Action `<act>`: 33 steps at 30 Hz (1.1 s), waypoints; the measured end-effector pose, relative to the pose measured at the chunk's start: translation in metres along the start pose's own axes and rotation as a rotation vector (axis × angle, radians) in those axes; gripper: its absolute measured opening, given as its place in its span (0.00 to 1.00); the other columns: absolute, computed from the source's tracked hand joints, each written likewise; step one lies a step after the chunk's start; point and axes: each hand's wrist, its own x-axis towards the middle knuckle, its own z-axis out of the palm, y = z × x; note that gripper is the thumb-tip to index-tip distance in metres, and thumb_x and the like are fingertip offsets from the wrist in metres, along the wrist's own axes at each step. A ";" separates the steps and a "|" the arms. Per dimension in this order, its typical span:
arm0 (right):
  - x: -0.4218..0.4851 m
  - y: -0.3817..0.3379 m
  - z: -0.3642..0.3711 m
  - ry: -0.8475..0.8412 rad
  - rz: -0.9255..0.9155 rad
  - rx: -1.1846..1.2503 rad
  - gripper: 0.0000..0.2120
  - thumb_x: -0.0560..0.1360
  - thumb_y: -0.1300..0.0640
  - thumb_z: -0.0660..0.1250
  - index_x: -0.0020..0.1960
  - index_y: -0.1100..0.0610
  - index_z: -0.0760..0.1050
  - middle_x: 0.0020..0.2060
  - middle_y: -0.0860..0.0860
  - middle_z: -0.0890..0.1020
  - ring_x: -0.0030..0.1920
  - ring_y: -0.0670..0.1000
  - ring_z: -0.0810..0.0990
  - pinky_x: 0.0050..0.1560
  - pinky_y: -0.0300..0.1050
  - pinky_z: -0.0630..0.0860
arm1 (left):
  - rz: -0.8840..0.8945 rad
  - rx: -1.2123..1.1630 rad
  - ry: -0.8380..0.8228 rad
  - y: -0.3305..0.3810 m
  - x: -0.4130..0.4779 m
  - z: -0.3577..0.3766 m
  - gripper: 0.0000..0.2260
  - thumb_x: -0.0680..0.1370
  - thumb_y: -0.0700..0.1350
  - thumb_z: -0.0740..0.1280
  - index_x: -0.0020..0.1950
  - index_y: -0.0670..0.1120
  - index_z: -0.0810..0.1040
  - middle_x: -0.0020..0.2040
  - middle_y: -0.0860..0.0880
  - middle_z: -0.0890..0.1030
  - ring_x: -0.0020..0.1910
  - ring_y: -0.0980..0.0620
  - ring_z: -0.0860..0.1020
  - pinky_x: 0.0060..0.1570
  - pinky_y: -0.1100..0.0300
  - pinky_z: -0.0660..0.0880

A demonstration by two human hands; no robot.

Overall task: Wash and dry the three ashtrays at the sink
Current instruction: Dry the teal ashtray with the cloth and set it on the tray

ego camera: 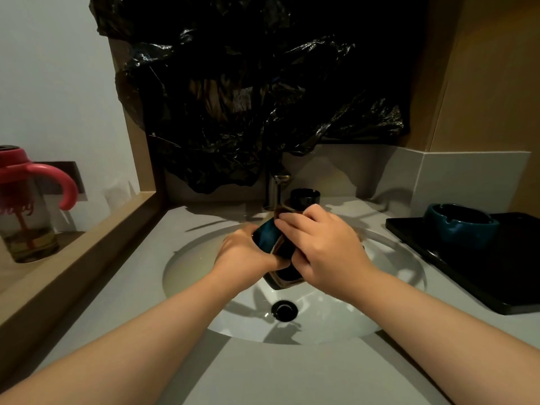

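Here, left hand (243, 250), right hand (325, 247) — both tight round dark ashtray (267, 235); blue ashtray (461, 228) on tray (482, 276).

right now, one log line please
left hand, right hand: hold dark blue glazed ashtray over white sink | teal round ashtray: on black tray | black ashtray: by faucet

**Hidden, cut off, blurred**

Held ashtray (267, 233) mostly covered. Left hand (242, 251) grips its left side, fingertips hidden behind it. Right hand (321, 247) wraps over its right side, outer edge motion-blurred. Faucet (274, 190): top hidden by black plastic bag (248, 83), outlet behind the hands, water flow can't tell. Black ashtray (305, 195): base hidden behind right hand. Black tray (438, 258) cut off at right edge. Pink-lidded cup (26, 206) cut off at left edge, lettering unreadable.
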 end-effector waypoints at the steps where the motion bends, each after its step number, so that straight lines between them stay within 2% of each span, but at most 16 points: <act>1: -0.001 0.003 0.000 -0.003 0.032 0.014 0.23 0.68 0.57 0.57 0.59 0.61 0.78 0.53 0.53 0.82 0.45 0.55 0.77 0.38 0.45 0.76 | -0.029 -0.049 -0.015 0.001 0.000 0.000 0.19 0.64 0.47 0.79 0.48 0.56 0.73 0.42 0.54 0.81 0.43 0.55 0.80 0.46 0.53 0.82; 3: -0.004 0.013 0.001 0.036 0.141 0.055 0.23 0.67 0.57 0.56 0.59 0.61 0.79 0.52 0.52 0.83 0.45 0.55 0.77 0.36 0.46 0.78 | -0.067 -0.152 -0.040 0.002 -0.001 -0.002 0.18 0.64 0.43 0.79 0.45 0.54 0.73 0.43 0.52 0.81 0.43 0.52 0.82 0.46 0.49 0.82; 5: -0.005 0.017 0.000 0.056 0.194 0.050 0.23 0.68 0.57 0.56 0.59 0.61 0.78 0.52 0.52 0.83 0.45 0.55 0.77 0.36 0.48 0.79 | -0.068 -0.166 -0.055 0.002 -0.001 -0.003 0.17 0.65 0.43 0.79 0.46 0.53 0.75 0.43 0.51 0.82 0.43 0.51 0.82 0.45 0.50 0.83; 7: -0.004 0.009 0.002 0.042 0.094 0.019 0.23 0.67 0.57 0.57 0.59 0.62 0.79 0.52 0.53 0.83 0.45 0.55 0.77 0.38 0.48 0.78 | -0.065 -0.140 -0.093 0.002 -0.002 -0.002 0.18 0.65 0.44 0.79 0.50 0.52 0.76 0.44 0.50 0.82 0.44 0.51 0.82 0.44 0.52 0.83; 9: 0.000 -0.002 0.002 0.014 -0.028 -0.012 0.22 0.69 0.57 0.57 0.59 0.62 0.79 0.54 0.54 0.82 0.46 0.55 0.77 0.40 0.49 0.76 | -0.069 -0.131 -0.109 0.002 -0.002 0.001 0.17 0.66 0.43 0.77 0.51 0.51 0.76 0.44 0.49 0.82 0.44 0.50 0.82 0.43 0.52 0.83; 12: 0.001 0.002 0.002 0.030 -0.026 0.009 0.23 0.69 0.57 0.56 0.59 0.62 0.79 0.54 0.53 0.82 0.45 0.55 0.76 0.40 0.48 0.75 | -0.057 -0.134 -0.066 0.003 -0.002 0.001 0.16 0.66 0.44 0.77 0.47 0.54 0.74 0.43 0.50 0.81 0.43 0.51 0.81 0.43 0.53 0.83; 14: -0.004 0.012 0.005 0.104 0.096 0.082 0.23 0.67 0.58 0.57 0.59 0.61 0.79 0.53 0.52 0.82 0.46 0.54 0.75 0.40 0.47 0.77 | -0.033 -0.162 -0.041 0.001 -0.001 -0.001 0.19 0.65 0.44 0.79 0.46 0.55 0.72 0.44 0.52 0.81 0.43 0.52 0.82 0.44 0.51 0.82; 15: -0.007 0.018 0.007 0.142 0.191 0.152 0.22 0.68 0.59 0.58 0.60 0.60 0.78 0.53 0.50 0.82 0.49 0.53 0.74 0.44 0.49 0.78 | -0.017 -0.159 -0.027 0.000 -0.001 -0.002 0.20 0.64 0.44 0.79 0.46 0.56 0.72 0.43 0.54 0.80 0.43 0.52 0.81 0.44 0.51 0.82; 17: -0.009 0.027 0.007 0.144 0.440 0.348 0.20 0.71 0.62 0.60 0.61 0.56 0.78 0.52 0.45 0.79 0.55 0.47 0.72 0.55 0.48 0.76 | 0.068 -0.033 0.013 -0.001 -0.001 -0.002 0.22 0.64 0.46 0.80 0.49 0.56 0.70 0.42 0.59 0.78 0.43 0.56 0.79 0.42 0.58 0.80; 19: -0.008 0.025 0.006 0.143 0.540 0.451 0.18 0.72 0.64 0.61 0.60 0.54 0.79 0.49 0.41 0.77 0.56 0.45 0.72 0.57 0.43 0.73 | 0.186 0.127 0.052 -0.001 -0.003 -0.001 0.24 0.65 0.48 0.79 0.53 0.57 0.69 0.42 0.62 0.75 0.44 0.57 0.77 0.39 0.65 0.73; 21: -0.003 0.012 -0.002 0.196 0.459 0.444 0.17 0.72 0.62 0.60 0.58 0.55 0.80 0.50 0.44 0.80 0.54 0.46 0.72 0.53 0.40 0.72 | 0.267 0.214 0.075 0.000 -0.004 0.001 0.24 0.65 0.49 0.78 0.54 0.57 0.68 0.42 0.60 0.76 0.45 0.57 0.77 0.39 0.65 0.72; 24: -0.001 0.004 -0.004 0.196 0.265 0.362 0.21 0.69 0.55 0.55 0.54 0.56 0.82 0.51 0.45 0.82 0.50 0.47 0.72 0.47 0.40 0.73 | 0.338 0.331 0.112 -0.001 -0.007 0.002 0.24 0.67 0.51 0.77 0.57 0.56 0.68 0.42 0.59 0.75 0.43 0.56 0.76 0.38 0.65 0.71; 25: -0.002 0.007 -0.001 0.181 0.287 0.391 0.21 0.70 0.55 0.55 0.55 0.55 0.82 0.51 0.45 0.82 0.50 0.47 0.72 0.48 0.41 0.73 | 0.353 0.347 0.129 -0.001 -0.008 0.001 0.24 0.67 0.51 0.77 0.58 0.56 0.68 0.42 0.59 0.74 0.43 0.56 0.75 0.40 0.65 0.71; 28: -0.005 0.024 0.002 0.163 0.572 0.681 0.18 0.73 0.60 0.57 0.56 0.51 0.80 0.51 0.45 0.79 0.53 0.46 0.75 0.55 0.45 0.76 | 0.384 0.314 0.175 0.000 -0.008 0.001 0.25 0.67 0.51 0.77 0.59 0.56 0.69 0.44 0.61 0.73 0.46 0.57 0.75 0.44 0.64 0.72; 30: -0.006 0.029 0.003 0.169 0.673 0.764 0.18 0.75 0.64 0.57 0.56 0.51 0.80 0.52 0.46 0.79 0.55 0.47 0.76 0.58 0.46 0.75 | 0.384 0.298 0.164 0.002 -0.009 0.001 0.25 0.67 0.51 0.77 0.58 0.56 0.69 0.44 0.61 0.73 0.45 0.59 0.73 0.43 0.66 0.70; 33: -0.005 0.016 -0.002 0.216 0.505 0.685 0.18 0.73 0.61 0.57 0.57 0.53 0.80 0.51 0.42 0.78 0.57 0.43 0.71 0.59 0.37 0.71 | 0.385 0.284 0.165 0.002 -0.009 0.000 0.25 0.67 0.51 0.77 0.54 0.59 0.64 0.40 0.64 0.71 0.43 0.60 0.72 0.37 0.71 0.67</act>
